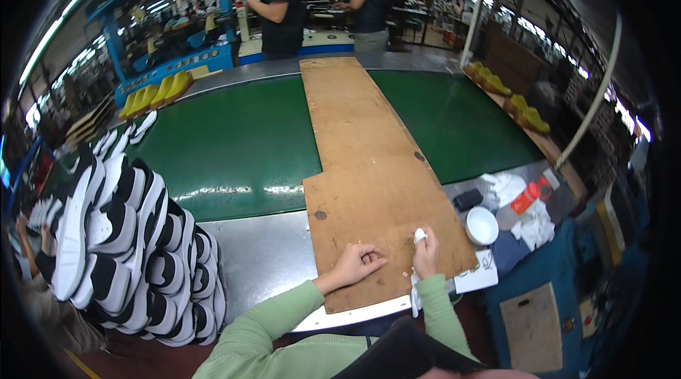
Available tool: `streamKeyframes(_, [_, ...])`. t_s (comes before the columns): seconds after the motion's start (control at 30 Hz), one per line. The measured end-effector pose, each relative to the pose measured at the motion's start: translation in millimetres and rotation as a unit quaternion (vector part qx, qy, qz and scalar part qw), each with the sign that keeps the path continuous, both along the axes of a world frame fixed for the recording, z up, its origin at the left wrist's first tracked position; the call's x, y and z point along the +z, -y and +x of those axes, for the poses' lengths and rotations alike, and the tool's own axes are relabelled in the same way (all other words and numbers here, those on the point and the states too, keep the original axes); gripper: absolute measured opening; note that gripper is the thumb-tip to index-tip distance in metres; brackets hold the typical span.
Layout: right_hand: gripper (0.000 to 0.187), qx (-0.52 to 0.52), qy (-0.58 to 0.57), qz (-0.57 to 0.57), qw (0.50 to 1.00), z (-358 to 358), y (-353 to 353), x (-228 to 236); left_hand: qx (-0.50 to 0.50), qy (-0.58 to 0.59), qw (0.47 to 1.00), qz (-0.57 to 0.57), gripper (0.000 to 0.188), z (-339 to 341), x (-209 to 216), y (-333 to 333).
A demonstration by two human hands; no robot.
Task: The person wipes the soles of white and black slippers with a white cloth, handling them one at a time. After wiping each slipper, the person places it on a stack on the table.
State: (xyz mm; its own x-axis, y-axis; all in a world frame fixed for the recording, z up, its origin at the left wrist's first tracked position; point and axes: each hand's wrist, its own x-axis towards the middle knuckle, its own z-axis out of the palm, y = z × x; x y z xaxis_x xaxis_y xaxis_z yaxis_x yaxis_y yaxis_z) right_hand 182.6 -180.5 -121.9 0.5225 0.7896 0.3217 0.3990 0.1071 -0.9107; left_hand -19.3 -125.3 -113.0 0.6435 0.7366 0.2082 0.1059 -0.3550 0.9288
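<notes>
My right hand is closed around a white cloth. A rounded wad of it stands out above the fingers, and a white strip hangs below the hand. To its left, my left hand rests over the brown board, its fingers loosely curled and a little apart, with nothing visible in them. Small light crumbs lie on the board between the hands. Both forearms wear green sleeves.
A tall stack of black-and-white shoe soles rises at left. The board crosses a green conveyor belt. Yellow shoe lasts line the belt's sides. At right are a white bowl, a red-capped bottle and rags. Two people stand beyond.
</notes>
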Motion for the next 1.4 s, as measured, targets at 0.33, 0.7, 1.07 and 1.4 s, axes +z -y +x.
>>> streamKeyframes(0.33, [0.019,0.000,-0.199,0.008,0.980,-3.1,-1.0,-1.0,-0.013,0.053,0.998,-0.010,0.017,-1.0,-3.4,1.1])
streamKeyframes(0.7, [0.016,0.051,-0.172,-0.008,0.984,6.0,-2.5,-3.0,-0.017,0.076,0.997,0.029,0.016,-1.5,-7.2,-1.2])
streamKeyframes(1.07, [0.016,0.063,-0.047,0.001,0.997,-0.9,-4.7,0.7,-0.031,0.071,0.997,0.016,0.014,-0.5,-6.4,-1.4])
streamKeyframes(1.4, [0.015,0.057,-0.068,0.004,0.996,-0.8,-3.0,1.0,-0.021,0.066,0.998,0.012,0.013,0.2,-8.0,-0.9])
